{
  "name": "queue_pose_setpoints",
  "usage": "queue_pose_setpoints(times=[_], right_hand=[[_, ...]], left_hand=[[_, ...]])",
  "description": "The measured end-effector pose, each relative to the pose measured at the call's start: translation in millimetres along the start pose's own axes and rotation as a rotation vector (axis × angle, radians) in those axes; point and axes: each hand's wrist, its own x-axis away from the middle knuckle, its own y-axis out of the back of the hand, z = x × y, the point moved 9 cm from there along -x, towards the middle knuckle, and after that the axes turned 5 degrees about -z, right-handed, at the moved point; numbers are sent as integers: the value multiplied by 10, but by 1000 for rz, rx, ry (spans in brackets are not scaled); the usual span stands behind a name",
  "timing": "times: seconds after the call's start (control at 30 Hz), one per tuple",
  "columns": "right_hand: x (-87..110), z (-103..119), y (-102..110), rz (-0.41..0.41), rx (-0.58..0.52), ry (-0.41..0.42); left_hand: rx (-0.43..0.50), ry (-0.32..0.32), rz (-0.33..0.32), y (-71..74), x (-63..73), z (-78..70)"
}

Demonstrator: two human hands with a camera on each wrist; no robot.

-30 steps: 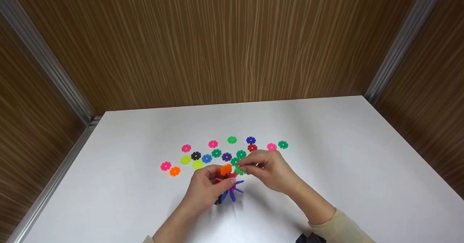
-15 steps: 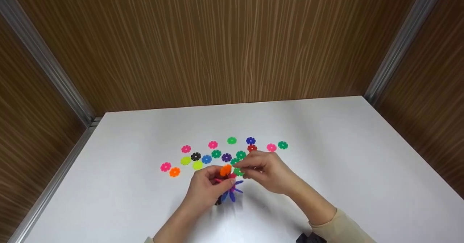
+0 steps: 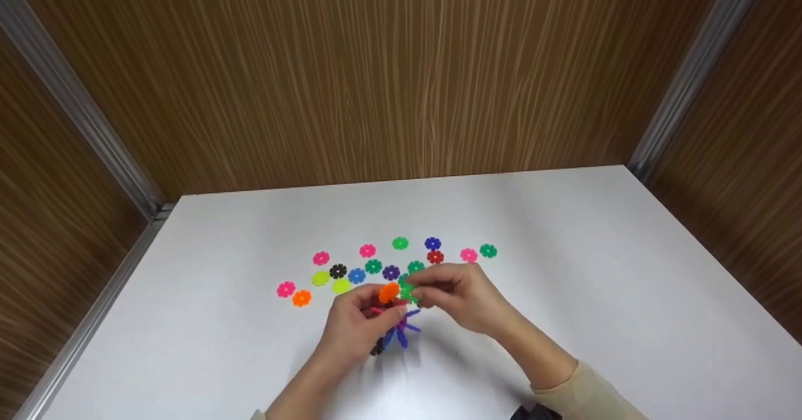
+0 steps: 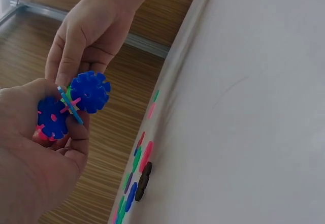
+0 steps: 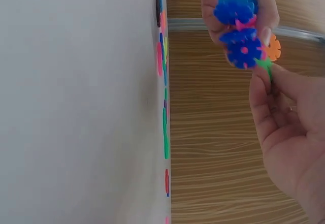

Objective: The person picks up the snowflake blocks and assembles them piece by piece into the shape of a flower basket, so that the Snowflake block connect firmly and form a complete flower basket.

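My left hand (image 3: 360,323) grips a cluster of interlocked notched plastic discs, with blue discs (image 4: 90,93) and pink pieces joined at angles. An orange disc (image 3: 388,293) stands up at its top, by the left fingertips. My right hand (image 3: 467,298) pinches a green notched disc (image 5: 266,65) between thumb and fingers. In the right wrist view the green disc meets the cluster's edge, beside the orange disc and a blue one (image 5: 244,51). Fingers cover much of the green disc. A black disc (image 3: 376,347) shows below the left hand, next to the cluster's underside.
Loose notched discs in several colours lie spread on the white table (image 3: 564,251) beyond the hands, among them a pink one (image 3: 286,289), an orange one (image 3: 301,298) and a yellow one (image 3: 320,278). A dark object (image 3: 536,413) sits by the right sleeve. Wood-grain panels (image 3: 401,75) surround the table.
My right fingers have shifted slightly, and the green disc in them is a little further left, closer to the orange disc. My left hand and the cluster have stayed almost still.
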Motion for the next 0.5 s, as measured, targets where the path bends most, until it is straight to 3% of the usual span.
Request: queue_pose_setpoints(times=[0.17,0.33,0.5], right_hand=[[-35,-213,14,-4,25,-101],[-76,-528,-280,189,160,-177],[-92,-678,-475,282,230,-213]], left_hand=[[81,15,-93,209,-48,-25],[54,28,-202,415,-51,-19],[60,17,-205,440,-46,-4]])
